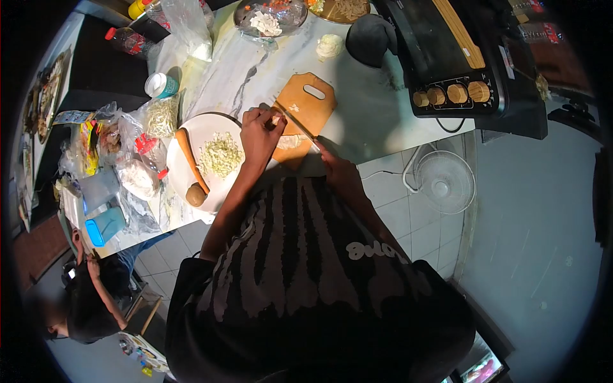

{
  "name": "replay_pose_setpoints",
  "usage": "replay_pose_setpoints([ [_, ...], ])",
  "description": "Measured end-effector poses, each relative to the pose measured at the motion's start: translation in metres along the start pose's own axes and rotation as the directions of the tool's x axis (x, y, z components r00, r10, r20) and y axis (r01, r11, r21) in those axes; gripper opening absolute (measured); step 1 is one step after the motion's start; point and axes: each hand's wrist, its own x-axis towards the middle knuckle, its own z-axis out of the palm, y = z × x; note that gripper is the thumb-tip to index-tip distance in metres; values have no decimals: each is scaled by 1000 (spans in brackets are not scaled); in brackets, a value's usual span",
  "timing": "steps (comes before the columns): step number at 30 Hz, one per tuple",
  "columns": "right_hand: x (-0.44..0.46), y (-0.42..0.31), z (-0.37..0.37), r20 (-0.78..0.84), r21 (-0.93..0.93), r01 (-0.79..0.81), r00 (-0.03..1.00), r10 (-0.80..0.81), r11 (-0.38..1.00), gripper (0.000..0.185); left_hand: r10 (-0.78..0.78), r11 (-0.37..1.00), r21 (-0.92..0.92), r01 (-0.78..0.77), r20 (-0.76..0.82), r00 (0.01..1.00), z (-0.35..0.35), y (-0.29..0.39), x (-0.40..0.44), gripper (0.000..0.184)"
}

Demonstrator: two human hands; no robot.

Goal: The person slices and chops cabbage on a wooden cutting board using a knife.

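My left hand (258, 137) is over the left side of a wooden cutting board (313, 105), its fingers closed on a small pale piece of food (276, 120). My right hand (340, 168) grips the handle of a knife (298, 124), whose blade slants across the board beside my left fingertips. Small pale bits lie above the blade, and flat pale slices (290, 142) lie below it. Just left of my left wrist, a large white plate (220, 121) holds a heap of finely chopped pale-green vegetable (221, 155) and a brown utensil (186, 150) with a rounded end.
A black electric grill (447, 70) with wooden knobs stands at right, near a dark rounded object (370, 39) and a pale vegetable chunk (329, 46). Bags, bottles and a jar (161, 85) crowd the left. A floor fan (442, 182) and another person (92, 293) are nearby.
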Motion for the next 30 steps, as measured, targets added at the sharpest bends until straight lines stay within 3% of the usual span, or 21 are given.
replay_pose_setpoints([
  [17,-1,2,-3,70,101,-10,998,3,995,41,-75,996,-45,76,22,997,0,-6,-1,14],
  [19,0,6,-1,-15,99,107,994,-106,989,45,-77,994,-81,80,33,996,-1,-7,-1,15],
  [22,1,4,-4,55,-12,32,998,-32,999,45,-72,994,-73,76,44,996,-3,-7,-1,15],
  [30,-4,-10,-12,2,24,0,1000,0,1000,47,4,998,-68,-2,40,999,-4,-12,-2,16],
])
